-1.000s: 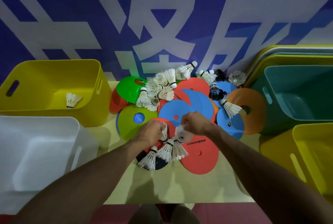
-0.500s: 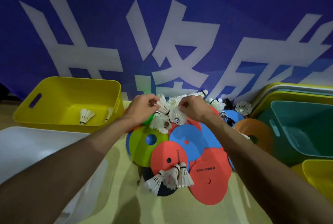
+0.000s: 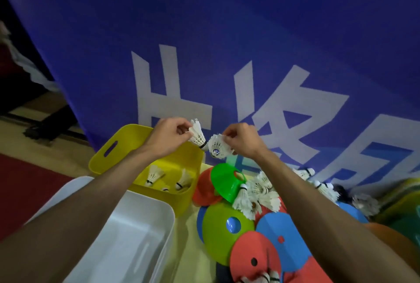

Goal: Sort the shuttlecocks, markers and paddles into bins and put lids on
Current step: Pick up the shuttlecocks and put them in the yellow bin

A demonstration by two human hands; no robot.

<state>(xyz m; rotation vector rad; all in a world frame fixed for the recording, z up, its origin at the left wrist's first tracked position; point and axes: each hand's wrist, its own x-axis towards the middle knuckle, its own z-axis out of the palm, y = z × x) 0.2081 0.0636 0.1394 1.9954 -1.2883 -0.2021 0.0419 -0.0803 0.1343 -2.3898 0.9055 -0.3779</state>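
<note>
The left hand [image 3: 169, 138] pinches one shuttlecock [image 3: 197, 133] by its feathers above the far right corner of the yellow bin [image 3: 179, 199]. The right hand [image 3: 242, 140] has its fingers [image 3: 227, 133] clamped on a second shuttlecock [image 3: 218, 146] just beside the first. More shuttlecocks [image 3: 154, 174] lie inside that bin, and disc markers [image 3: 227, 181] crowd the counter [image 3: 187, 241] to its right.
</note>
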